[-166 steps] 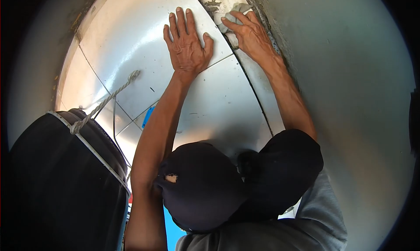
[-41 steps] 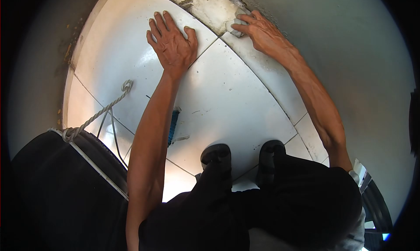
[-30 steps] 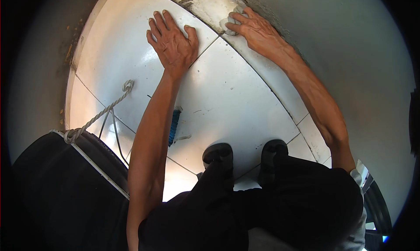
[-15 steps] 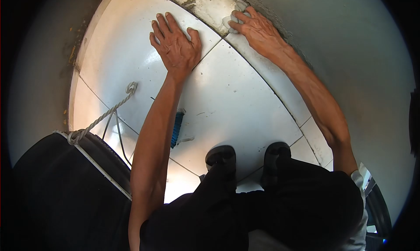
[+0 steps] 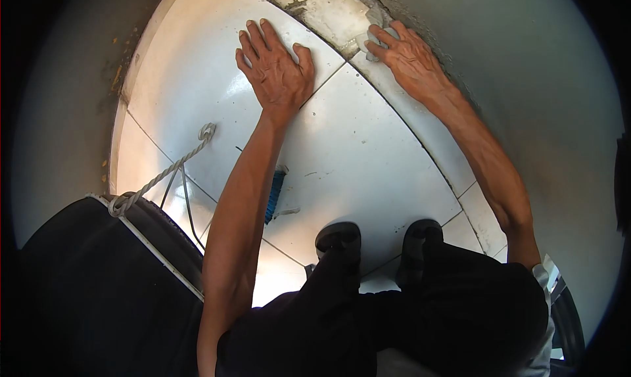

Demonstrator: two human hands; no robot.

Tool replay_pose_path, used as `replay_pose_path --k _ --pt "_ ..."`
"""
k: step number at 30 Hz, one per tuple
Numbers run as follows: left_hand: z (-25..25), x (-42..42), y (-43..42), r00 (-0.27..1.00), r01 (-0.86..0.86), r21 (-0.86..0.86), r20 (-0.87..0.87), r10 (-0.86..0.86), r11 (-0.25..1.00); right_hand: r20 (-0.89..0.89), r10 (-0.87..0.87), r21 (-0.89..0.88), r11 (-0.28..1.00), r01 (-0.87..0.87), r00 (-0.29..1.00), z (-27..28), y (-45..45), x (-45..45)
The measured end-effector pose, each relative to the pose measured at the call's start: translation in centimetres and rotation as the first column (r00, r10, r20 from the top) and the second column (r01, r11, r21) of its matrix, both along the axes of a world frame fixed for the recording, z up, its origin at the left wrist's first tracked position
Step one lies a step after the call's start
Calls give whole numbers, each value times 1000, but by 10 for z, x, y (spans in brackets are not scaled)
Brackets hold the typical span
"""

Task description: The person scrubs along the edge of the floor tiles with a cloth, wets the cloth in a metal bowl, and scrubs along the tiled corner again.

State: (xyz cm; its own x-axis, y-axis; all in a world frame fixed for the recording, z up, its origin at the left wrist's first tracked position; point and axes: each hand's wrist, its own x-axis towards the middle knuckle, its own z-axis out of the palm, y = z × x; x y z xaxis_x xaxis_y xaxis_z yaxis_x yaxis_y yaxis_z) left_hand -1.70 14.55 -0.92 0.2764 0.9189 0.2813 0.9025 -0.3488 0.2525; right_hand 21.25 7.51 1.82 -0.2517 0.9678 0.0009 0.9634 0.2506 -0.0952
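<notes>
My left hand [image 5: 279, 71] lies flat on the white tiled floor [image 5: 355, 153], fingers spread and holding nothing, beside a dark joint between tiles. My right hand [image 5: 411, 58] has its fingers curled over a pale grey, crumpled lump [image 5: 374, 45], pressed against the stained strip [image 5: 328, 12] at the foot of the wall. Whether the lump is cloth or putty I cannot tell, as the fingers partly cover it. Dark dirt marks the strip and the seam next to it.
A black bucket-like container [image 5: 98, 285] with a white twisted rope [image 5: 164, 170] stands at left. Blue wound cord [image 5: 275, 196] lies by my left forearm. My dark shoes [image 5: 338, 235] are on the tiles. A grey wall [image 5: 526, 68] curves along the right.
The whole view has shifted slightly, so everything sits a little further right. My left hand stays flat on the floor; my right hand stays over the grey lump, with its fingers slightly shifted.
</notes>
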Motion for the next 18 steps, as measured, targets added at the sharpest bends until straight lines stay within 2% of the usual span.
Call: replay_pose_path --k 1,6,8,9,12,13,14,16,17,18 --pt "-1 0 0 1000 -3 7 -5 3 1000 -84 33 -40 999 -36 996 1 -3 -8" --pt "-1 0 2 1000 8 14 -18 -8 1000 -51 -4 -11 1000 4 999 -2 6 2" --pt "-1 0 1 1000 3 -32 3 -2 999 -45 -12 -76 997 8 999 2 3 -3" --pt "0 1 2 1000 6 -29 4 -6 1000 -136 44 -46 998 -50 990 -12 -3 -7" --pt "-1 1 2 1000 15 -16 -7 -15 1000 -78 30 -61 998 -35 996 -3 2 1" --pt "-1 1 3 1000 13 -16 -11 -13 1000 -75 -57 -82 995 51 996 -1 6 7" --pt "-3 0 2 1000 6 -20 -15 -6 1000 -78 -55 -85 995 48 995 -1 7 7" --pt "-4 -1 -1 1000 13 -6 -15 -13 1000 -40 46 -72 996 -49 998 2 6 3" --pt "-3 -1 0 1000 22 17 -13 -22 1000 -94 66 -158 984 -81 993 5 5 -7" --pt "-3 0 1 1000 27 22 -14 -27 999 -95 62 -154 985 -76 994 3 6 -3"
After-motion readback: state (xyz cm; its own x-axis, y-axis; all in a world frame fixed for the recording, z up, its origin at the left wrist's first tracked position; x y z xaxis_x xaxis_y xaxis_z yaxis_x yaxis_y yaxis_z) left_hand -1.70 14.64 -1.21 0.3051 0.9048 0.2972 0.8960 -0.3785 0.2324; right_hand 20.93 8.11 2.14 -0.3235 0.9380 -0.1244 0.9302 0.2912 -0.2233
